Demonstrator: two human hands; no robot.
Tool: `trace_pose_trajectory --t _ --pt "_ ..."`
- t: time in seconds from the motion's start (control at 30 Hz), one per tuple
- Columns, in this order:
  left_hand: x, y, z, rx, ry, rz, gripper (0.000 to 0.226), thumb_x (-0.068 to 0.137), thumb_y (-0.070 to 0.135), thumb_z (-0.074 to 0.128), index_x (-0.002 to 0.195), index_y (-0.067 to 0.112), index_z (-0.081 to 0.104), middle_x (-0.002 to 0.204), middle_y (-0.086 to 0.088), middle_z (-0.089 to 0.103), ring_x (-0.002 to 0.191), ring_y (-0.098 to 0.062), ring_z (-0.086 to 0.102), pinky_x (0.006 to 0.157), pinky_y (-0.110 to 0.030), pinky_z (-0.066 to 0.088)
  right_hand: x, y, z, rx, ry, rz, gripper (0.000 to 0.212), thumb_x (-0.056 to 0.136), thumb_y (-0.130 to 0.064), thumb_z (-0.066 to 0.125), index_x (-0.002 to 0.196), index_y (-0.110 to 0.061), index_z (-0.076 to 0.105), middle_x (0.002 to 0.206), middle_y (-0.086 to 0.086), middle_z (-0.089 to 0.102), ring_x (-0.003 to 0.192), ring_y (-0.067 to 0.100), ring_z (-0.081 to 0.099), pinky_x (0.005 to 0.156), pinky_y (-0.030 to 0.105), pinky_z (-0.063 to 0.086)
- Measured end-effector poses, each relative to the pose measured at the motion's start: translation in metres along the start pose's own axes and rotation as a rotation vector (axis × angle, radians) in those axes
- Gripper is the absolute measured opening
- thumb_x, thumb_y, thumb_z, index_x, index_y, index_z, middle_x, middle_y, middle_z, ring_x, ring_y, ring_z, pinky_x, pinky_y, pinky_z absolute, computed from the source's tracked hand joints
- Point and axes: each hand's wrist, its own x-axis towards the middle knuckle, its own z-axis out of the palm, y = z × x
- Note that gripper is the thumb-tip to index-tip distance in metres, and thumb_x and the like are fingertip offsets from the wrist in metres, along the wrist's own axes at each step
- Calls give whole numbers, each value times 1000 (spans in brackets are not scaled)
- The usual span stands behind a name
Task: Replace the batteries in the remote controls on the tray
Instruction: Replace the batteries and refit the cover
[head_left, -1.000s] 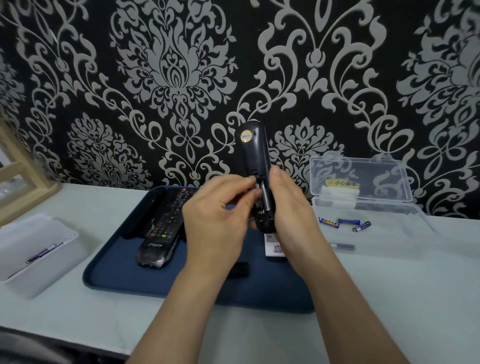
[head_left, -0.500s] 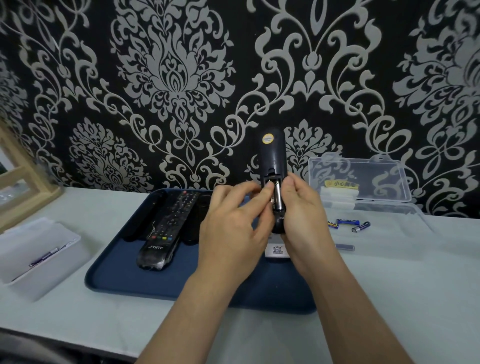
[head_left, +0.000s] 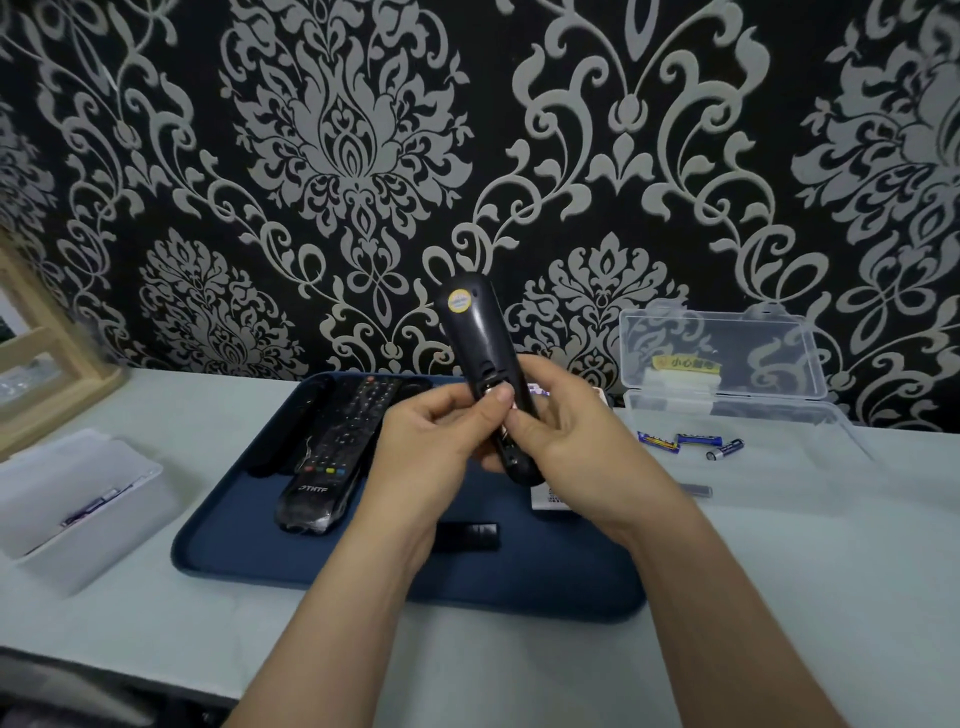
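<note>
Right hand (head_left: 582, 441) grasps the black remote (head_left: 475, 327) upright; left hand (head_left: 421, 457) thumbs its battery bay, and I can't tell if it grips anything. Loose batteries (head_left: 685, 440) at three o'clock.

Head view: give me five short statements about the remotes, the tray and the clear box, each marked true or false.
1. The held remote is lifted above the tray, its back toward the camera. True.
2. Its battery compartment is covered. False: the compartment is open.
3. The clear box has its lid shut. False: the lid stands open.
4. A second remote lies on the tray, buttons up. True.
5. Only the left hand holds the held remote. False: the right hand grips it too.
</note>
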Motion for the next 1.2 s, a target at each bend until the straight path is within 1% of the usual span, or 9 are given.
trace_pose_trajectory --t 0.13,0.33,0.43,0.57,0.7,0.8,1.0,1.1,1.2 --pt "0 6 -7 -7 -10 -19 13 85 6 66 92 -4 72 72 -10 72 58 -13 65 52 -21 52 -1 1 -1 -21 -54 14 36 99 5 45 127 -17 53 101 3 69 84 11 70 72 26 57" --pt "-1 3 -9 170 -25 -8 17 91 9 62 80 4 73 64 -5 67 56 -11 60 56 -17 49 0 3 -2 -120 -69 53 34 99 0 49 121 -25 53 103 11 69 86 18 72 71 26 55" --pt "2 -5 -18 394 -88 -43 25 92 26 61 80 9 75 67 -4 66 63 -5 58 59 -11 43 -1 6 -5 -148 -96 142 31 100 -3 48 122 -24 52 98 9 68 83 19 70 73 29 58" --pt "5 -13 -38 699 -150 21 26 89 44 61 93 23 77 74 16 70 71 6 60 69 -24 46 0 11 -4 -133 -14 184 27 100 -4 48 122 -19 55 87 5 70 71 16 69 69 28 58" --pt "-1 -6 -52 1216 -296 55 35 74 47 76 105 31 72 87 13 68 84 -3 61 80 -23 48 1 10 -3 -108 101 169 30 101 -2 45 110 -29 55 92 9 72 65 15 68 68 28 57" --pt "-7 -15 -47 1430 -455 54 41 72 46 78 110 33 68 100 10 63 98 -10 57 84 -24 45 2 10 1 -137 134 154 34 100 -3 45 101 -36 54 94 9 72 64 13 69 71 31 58" --pt "-1 -22 -56 1247 -267 139 12 90 34 62 85 27 72 80 10 70 82 -11 63 76 -30 50 3 11 4 -90 179 150 32 101 -4 46 114 -31 55 94 6 72 65 13 67 65 25 56" --pt "-2 -13 -53 677 -116 11 19 95 16 57 79 17 67 69 5 69 71 -10 63 67 -28 51 5 8 1 137 222 181 21 101 -8 49 115 -22 58 91 7 72 64 12 66 59 22 54" --pt "-8 1 -45 127 -66 -163 19 100 18 47 90 11 63 71 -5 71 66 -17 69 54 -21 54 4 7 0 315 237 151 22 94 -5 59 115 -9 58 90 11 71 65 14 65 57 23 53"
